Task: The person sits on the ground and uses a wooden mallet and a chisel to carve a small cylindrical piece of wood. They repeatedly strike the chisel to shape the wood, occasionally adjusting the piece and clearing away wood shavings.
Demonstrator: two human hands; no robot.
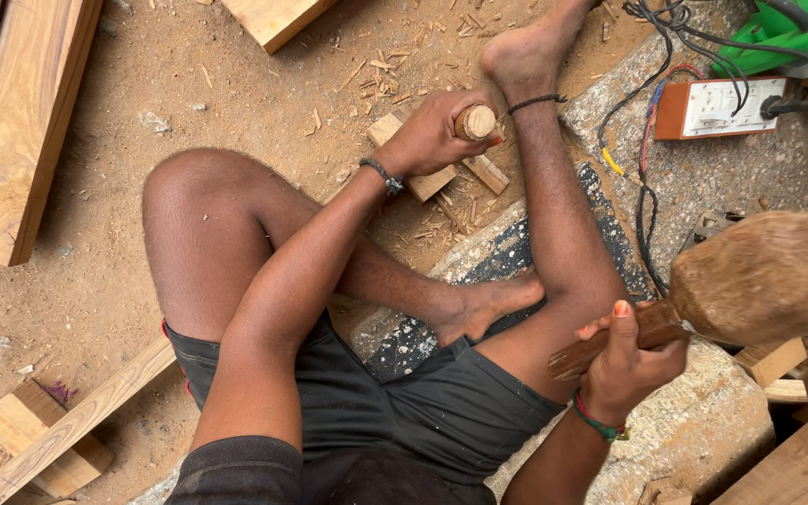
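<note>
Head view: left hand (427, 136) clenched round cylindrical wooden chisel handle (475, 122); right hand (624, 369) grips rough-headed wooden mallet (703, 299).

No packages, labels, signs or screens show here, only wood, chips, cables and a socket box on the ground.

A pale tan round wooden chisel handle (475, 122) is showing in the left hand (432, 134) — a dark brown wooden mallet (750, 281) in the right hand (624, 369). An orange-and-white socket box (717, 108) is sitting near the sandy brown ground's (95, 281) top right corner — beside a bright green machine casing (797, 28).
</note>
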